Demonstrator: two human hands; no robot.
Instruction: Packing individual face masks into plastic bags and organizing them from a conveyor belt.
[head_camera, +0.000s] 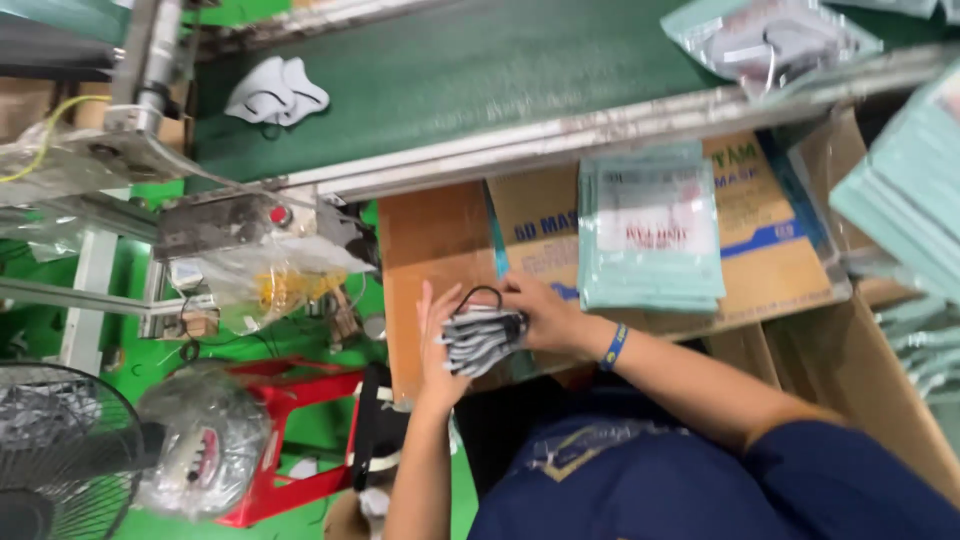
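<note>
Head view: left hand (438, 345) and right hand (545, 312) clasp soft grey stacked masks (480, 340).

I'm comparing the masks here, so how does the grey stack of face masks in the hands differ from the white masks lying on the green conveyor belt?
The grey stack of face masks is a dark, thick bundle pressed between the left hand and right hand; the white masks are pale, few and lie loose and untouched on the green conveyor belt. The grey stack sits over cardboard; the white ones sit farther off. Both have dark ear loops.
</note>
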